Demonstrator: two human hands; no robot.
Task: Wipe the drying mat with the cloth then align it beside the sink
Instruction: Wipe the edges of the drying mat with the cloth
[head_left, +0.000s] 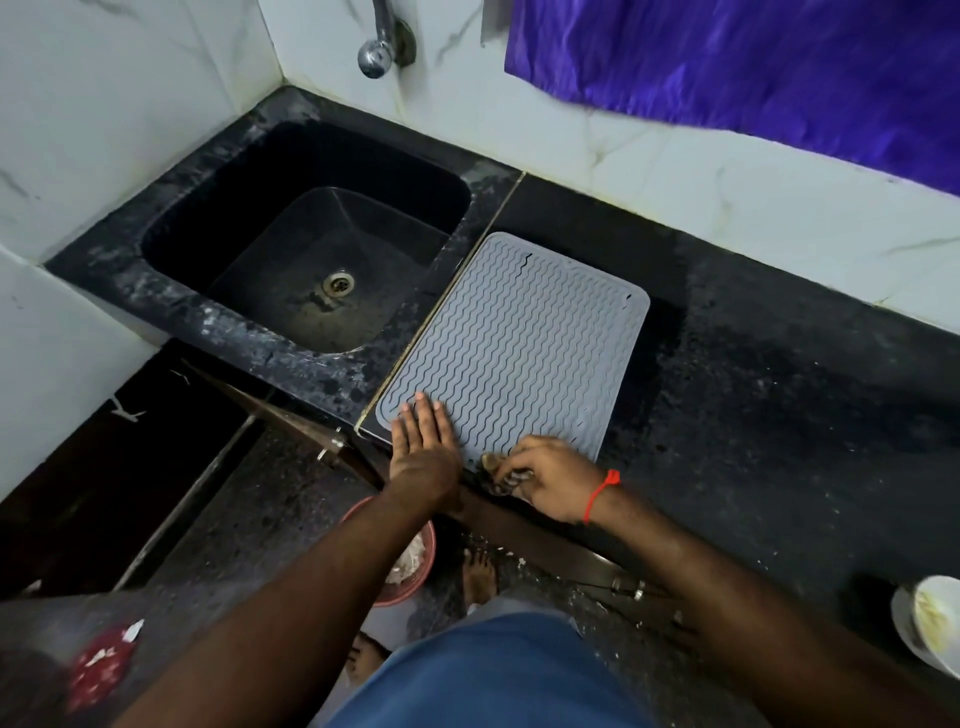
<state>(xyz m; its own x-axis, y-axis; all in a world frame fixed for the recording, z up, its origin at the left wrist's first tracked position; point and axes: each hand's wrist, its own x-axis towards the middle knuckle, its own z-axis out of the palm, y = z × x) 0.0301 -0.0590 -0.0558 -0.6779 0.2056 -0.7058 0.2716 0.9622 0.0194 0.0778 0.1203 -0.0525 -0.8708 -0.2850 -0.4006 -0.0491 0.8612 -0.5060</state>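
From where I watch, the risk I see is the drying mat (511, 348) sliding: it lies flat on the dark surface (769, 395), its long left edge running along the seam just beside the sink (306, 244), and its near edge reaches the surface's front lip, so a hard wipe pulled toward me could drag it off the front or skew it away from that seam. The left hand (423, 447) is my guard against that, fingers spread and flat on the mat's near left corner. The right hand (550, 480) has its grip pinched shut around the bunched cloth (501, 475), which sits at the mat's near edge, barely overlapping it. Nearly the whole mat lies beyond the cloth, up and away from the grip.
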